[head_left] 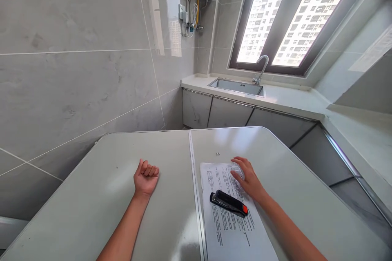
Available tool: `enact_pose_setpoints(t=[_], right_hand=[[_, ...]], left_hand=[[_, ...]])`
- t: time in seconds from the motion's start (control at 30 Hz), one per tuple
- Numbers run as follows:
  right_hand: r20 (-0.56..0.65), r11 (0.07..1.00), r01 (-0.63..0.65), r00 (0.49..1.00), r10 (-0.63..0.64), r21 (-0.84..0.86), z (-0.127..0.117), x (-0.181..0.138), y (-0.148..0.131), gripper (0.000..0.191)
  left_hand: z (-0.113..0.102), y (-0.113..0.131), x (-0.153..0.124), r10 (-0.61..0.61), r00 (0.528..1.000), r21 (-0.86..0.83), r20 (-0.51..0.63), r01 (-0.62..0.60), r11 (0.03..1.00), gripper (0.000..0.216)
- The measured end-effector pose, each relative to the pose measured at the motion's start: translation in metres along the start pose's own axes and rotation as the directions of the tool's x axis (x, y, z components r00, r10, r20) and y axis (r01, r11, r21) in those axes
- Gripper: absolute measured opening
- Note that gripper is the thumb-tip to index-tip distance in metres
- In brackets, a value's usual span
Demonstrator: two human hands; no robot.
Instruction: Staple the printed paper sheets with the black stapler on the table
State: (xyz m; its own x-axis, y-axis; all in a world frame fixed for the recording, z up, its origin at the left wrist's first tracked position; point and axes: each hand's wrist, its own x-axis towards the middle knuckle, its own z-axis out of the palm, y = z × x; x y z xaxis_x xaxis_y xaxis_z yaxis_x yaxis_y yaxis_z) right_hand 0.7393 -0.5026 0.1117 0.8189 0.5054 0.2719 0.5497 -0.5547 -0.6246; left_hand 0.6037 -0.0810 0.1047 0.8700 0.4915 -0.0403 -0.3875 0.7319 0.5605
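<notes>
My left hand (146, 176) rests on the left half of the table, palm up, with its fingers curled into a fist. Nothing shows sticking out of it. At the top right corner of a stack of printed sheets (226, 236) lies my right hand (246, 177), its thumb and fingers apart. It touches or hovers just over the paper; I cannot tell which. A black stapler (229, 202) with a red end lies slantwise across the sheets, below my right hand and apart from it. Two tiny metal bits (217, 154), perhaps staples, lie beyond the top edge of the paper.
The pale folding table (165, 220) has a metal seam (193, 171) down its middle, left of the sheets. Beyond it stands a counter (294, 98) with a sink (239, 86) and tap (262, 69) under a window. A grey tiled wall (92, 81) runs along the left.
</notes>
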Motion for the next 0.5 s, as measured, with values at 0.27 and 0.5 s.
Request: enact_pose_setpoints(t=[0.27, 0.5], right_hand=[[0.408, 0.914, 0.257, 0.906, -0.114, -0.314, 0.063, 0.051, 0.006, 0.090], [0.409, 0.905, 0.303, 0.897, -0.165, -0.299, 0.095, 0.047, -0.018, 0.097]], left_hand=[[-0.008, 0.003, -0.005, 0.064, 0.997, -0.044, 0.038, -0.062, 0.997, 0.065], [-0.009, 0.000, -0.001, 0.042, 0.998, 0.002, 0.052, -0.042, 0.999, 0.069]])
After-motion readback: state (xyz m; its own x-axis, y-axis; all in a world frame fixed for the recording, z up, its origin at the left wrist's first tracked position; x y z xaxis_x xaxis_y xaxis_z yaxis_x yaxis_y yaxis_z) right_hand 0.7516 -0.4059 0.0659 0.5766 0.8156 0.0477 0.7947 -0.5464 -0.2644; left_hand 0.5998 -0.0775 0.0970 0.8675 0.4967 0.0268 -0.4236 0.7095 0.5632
